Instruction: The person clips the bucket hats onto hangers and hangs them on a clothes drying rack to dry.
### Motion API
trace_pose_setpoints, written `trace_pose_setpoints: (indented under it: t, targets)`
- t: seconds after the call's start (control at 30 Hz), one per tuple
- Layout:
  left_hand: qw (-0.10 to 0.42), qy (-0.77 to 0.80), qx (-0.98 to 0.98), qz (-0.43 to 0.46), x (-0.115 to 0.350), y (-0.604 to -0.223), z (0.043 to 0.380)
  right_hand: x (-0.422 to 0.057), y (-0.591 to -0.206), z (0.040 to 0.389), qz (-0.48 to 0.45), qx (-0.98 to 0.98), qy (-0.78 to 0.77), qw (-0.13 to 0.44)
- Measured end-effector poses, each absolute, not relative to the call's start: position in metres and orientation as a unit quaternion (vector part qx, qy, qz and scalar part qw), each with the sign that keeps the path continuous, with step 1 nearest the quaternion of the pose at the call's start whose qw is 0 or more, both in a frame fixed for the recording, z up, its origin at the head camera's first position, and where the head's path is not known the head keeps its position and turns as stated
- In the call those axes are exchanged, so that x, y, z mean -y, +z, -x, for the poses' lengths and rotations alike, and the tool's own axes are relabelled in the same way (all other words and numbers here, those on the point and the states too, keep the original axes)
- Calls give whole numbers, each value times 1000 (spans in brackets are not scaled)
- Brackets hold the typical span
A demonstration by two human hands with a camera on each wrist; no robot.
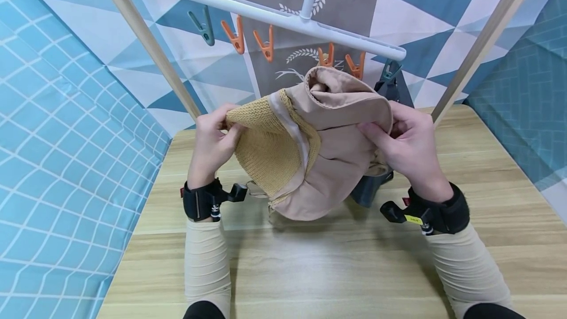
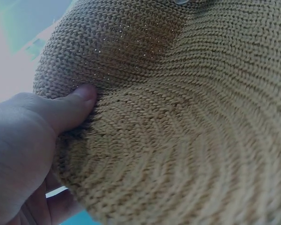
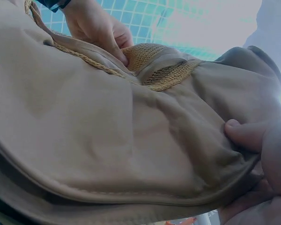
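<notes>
A sun hat (image 1: 341, 154) with a tan woven crown (image 2: 178, 122) and a beige cloth brim (image 3: 98, 122) is stretched between both hands, above the table. My left hand (image 1: 213, 139) pinches the woven part at its left end, thumb on the near side. At the other end, my right hand (image 1: 414, 144) grips the edge of the cloth brim between thumb and fingers. The brim is folded and curled at the top. In the right wrist view the left hand (image 3: 96, 30) shows beyond the brim, at the woven part.
Behind the hat hangs a white hanger bar (image 1: 292, 21) with several clothespins, among them an orange clothespin (image 1: 266, 43) and a green clothespin (image 1: 204, 26). A dark item (image 1: 369, 188) hangs at its right end, partly hidden. Wooden posts (image 1: 489, 38) flank the bar over the wooden table (image 1: 319, 270).
</notes>
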State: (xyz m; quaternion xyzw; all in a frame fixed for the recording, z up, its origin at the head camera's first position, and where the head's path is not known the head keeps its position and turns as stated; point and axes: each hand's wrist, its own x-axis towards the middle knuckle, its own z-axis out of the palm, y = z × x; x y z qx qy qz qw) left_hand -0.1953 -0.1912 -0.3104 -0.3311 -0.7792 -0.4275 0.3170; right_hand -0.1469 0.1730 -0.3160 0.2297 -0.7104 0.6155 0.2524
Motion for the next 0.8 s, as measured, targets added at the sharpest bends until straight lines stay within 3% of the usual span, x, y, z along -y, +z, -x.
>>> trace_pose_setpoints:
  t: [0.33, 0.47, 0.63, 0.8]
  targets:
    - [337, -442, 768, 319, 191, -305, 190, -172, -317, 152, -372, 653, 638, 168]
    - [340, -435, 770, 320, 188, -303, 186, -170, -316, 151, -396, 630, 648, 163]
    - [346, -381, 785, 344, 183, -302, 184, -166, -318, 149, -420, 612, 645, 183]
    - [349, -371, 778, 368, 180, -302, 183, -166, -324, 147, -360, 663, 586, 296]
